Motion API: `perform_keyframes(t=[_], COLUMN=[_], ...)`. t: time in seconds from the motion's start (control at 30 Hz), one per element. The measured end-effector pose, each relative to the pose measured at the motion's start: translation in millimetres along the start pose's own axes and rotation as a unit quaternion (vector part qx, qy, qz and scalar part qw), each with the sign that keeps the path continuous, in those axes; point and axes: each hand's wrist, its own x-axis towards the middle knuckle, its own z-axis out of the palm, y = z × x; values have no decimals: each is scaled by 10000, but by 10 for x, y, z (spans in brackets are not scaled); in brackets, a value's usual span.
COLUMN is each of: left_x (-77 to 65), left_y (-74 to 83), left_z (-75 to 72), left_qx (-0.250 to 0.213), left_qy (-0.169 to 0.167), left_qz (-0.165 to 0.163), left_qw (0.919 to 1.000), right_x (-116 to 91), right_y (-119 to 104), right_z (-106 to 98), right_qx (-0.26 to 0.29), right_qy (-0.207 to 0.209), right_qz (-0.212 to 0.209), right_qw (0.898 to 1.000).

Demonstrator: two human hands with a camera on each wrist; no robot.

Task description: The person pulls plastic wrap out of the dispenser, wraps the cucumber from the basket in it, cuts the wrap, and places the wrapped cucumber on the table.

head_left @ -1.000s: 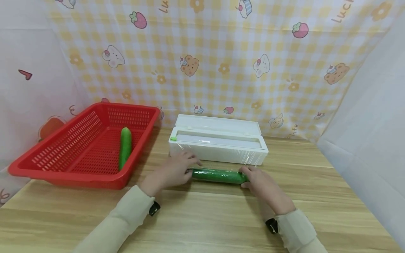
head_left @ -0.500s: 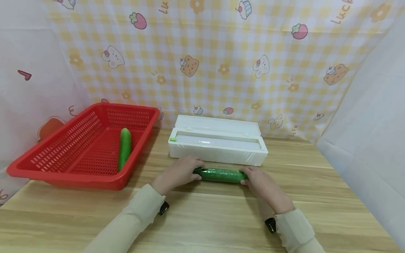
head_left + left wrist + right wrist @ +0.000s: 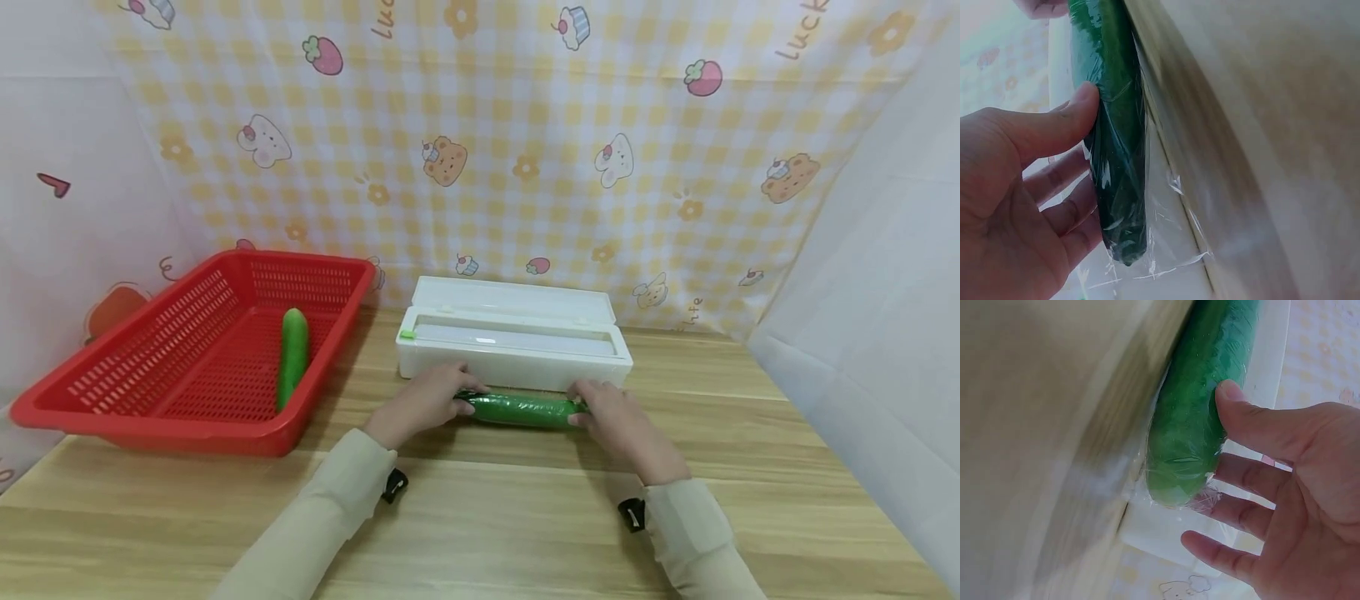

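Note:
A cucumber (image 3: 521,411) wrapped in clear cling film lies crosswise before the white cling film dispenser (image 3: 517,365). Its left end is held by my left hand (image 3: 429,402), thumb on the near side and fingers behind. My right hand (image 3: 617,423) holds the opposite end in the same way. In the left wrist view, loose film (image 3: 1163,262) sticks out past the dark tip of the cucumber (image 3: 1119,137). Crumpled film (image 3: 1207,497) gathers at the paler tip in the right wrist view. The dispenser's lid (image 3: 513,300) stands raised, with a green slider (image 3: 407,334) at its left end.
A red plastic basket (image 3: 187,429) stands on the left of the wooden table (image 3: 510,525), with another cucumber (image 3: 293,358) inside. A yellow checked cloth (image 3: 517,200) hangs right behind the dispenser. White cloth (image 3: 847,333) closes off the right side.
My left hand has moved right and closed round the cucumber's left end. The cucumber has shifted slightly toward the dispenser. Film stretched over the dispenser's front no longer shows.

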Motion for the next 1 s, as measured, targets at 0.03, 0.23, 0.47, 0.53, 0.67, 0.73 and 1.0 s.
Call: perform_keyframes(t=[0.03,0.23,0.47,0.53,0.67,0.73,1.0], left_x=[7,56,70,67,49,40,3], left_y=[-10,-54,-67,-73,-80,-78,-146], left_z=[-2,13,2,-12,-53,-87,-334], left_qx=[-23,-129,-434,-485,-479,-545,-941], left_qy=[-5,244,339,294,168,102,2018], left_qz=[-20,114,-76,-98,-73,-129,-838], left_qw=[10000,9996,9985,9983,9987,9984,9713], right_x=[19,116,158,152,118,101,194], right_y=[11,65,82,66,-9,-76,-562], right_z=[-5,-37,-31,-37,-95,-150,-303], right_qx=[63,358,594,648,549,445,143], right_qy=[-67,-316,-344,-390,-570,-603,-128], right_qz=[38,63,-70,-20,217,282,-349], right_qw=[10000,9988,9976,9971,9966,9968,9992])
